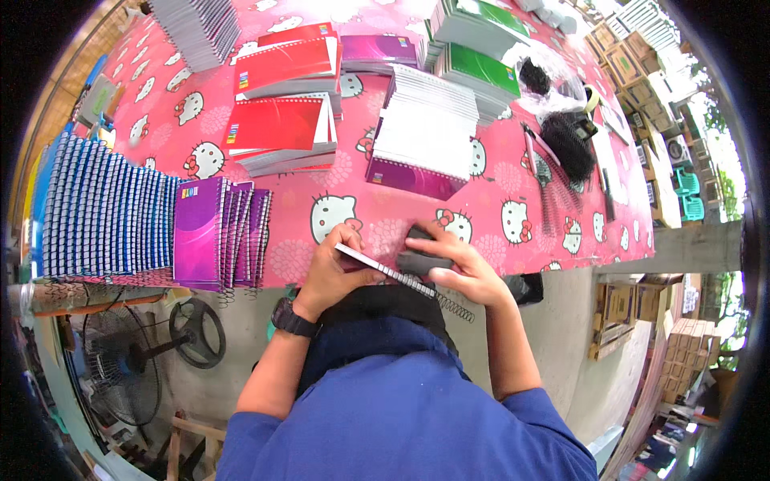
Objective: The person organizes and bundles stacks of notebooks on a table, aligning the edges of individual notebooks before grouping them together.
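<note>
Close to the table's near edge, my left hand (333, 274) is closed around a thin notebook (370, 261), seen nearly edge-on and tilted. A dark wire coil (457, 308) runs along its bound edge, and its loose end sticks out past the corner on the right. My right hand (469, 268) grips a dark grey block (425, 258), with the fingers over it and the thumb on the near side. The block is beside the notebook's bound edge; whether they touch I cannot tell. Much of the notebook's cover is hidden by my hands.
At left, purple notebooks (199, 232) with hanging coil ends lean beside a long row of spiral-bound notebooks (104, 212). Red stacks (277, 126), a white-and-purple stack (425, 120) and green stacks (481, 70) lie farther back. Black wire coils (568, 148) are at right. A fan (120, 365) stands below left.
</note>
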The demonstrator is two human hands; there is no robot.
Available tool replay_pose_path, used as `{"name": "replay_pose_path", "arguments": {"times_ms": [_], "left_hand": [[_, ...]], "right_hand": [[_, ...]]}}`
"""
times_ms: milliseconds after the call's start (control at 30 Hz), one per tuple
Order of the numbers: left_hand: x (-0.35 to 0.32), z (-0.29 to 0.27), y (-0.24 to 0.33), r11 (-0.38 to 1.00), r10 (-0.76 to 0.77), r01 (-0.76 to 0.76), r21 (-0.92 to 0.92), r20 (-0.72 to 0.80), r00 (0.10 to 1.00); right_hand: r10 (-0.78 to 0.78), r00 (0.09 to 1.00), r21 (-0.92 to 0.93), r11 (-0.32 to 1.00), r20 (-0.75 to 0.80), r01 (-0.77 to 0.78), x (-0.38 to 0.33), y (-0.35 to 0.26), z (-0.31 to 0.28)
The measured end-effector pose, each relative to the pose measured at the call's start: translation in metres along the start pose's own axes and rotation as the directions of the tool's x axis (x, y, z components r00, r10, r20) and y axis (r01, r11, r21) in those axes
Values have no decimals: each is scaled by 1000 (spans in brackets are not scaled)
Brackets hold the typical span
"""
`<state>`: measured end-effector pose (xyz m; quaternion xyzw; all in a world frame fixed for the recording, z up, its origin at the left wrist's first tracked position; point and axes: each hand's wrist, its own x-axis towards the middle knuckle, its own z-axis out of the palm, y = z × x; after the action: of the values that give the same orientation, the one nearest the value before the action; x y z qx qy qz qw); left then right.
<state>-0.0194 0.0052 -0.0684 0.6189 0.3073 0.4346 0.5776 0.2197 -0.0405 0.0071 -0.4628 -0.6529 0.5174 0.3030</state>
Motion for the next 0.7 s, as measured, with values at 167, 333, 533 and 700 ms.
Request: {"name": "replay_pose_path", "arguments": {"times_ms": [167,333,533,700], "left_hand": [[-2,2,8,991,-116,115,-64,-6,993],[-4,-1,-2,998,-62,62,-11,28,998],[-2,1,-7,1000,17,-17,9,-23,1000],[-2,-1,-1,999,20,-21,42,24,1000]], "right_hand": [[46,999,-327,944,0,-43,9,-13,5],[-176,969,152,977,171,151,13,-13,9],[-105,986,68,993,130,97,22,-20,20],[-118,991,67,991,70,113,19,-20,24]]}}
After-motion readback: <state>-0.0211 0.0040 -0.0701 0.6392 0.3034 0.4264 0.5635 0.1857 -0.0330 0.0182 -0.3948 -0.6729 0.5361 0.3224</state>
